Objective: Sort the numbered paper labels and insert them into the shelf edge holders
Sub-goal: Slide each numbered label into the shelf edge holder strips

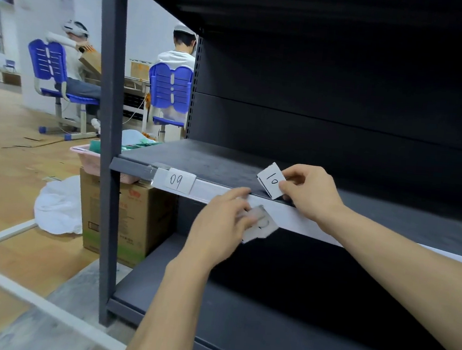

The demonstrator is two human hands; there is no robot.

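Head view: right hand (312,194) pinches label "10" (271,180) between thumb and fingers, tilted above the shelf edge holder (299,220); left hand (220,225) curls shut on blurred spare labels (260,226) just below the holder; label "09" (179,180) sits in the holder, further left.

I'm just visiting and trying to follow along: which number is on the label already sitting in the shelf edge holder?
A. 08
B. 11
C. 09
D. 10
C: the label seated in the holder reads 09, while the label marked 10 is pinched in the right hand above the shelf, not yet inserted.
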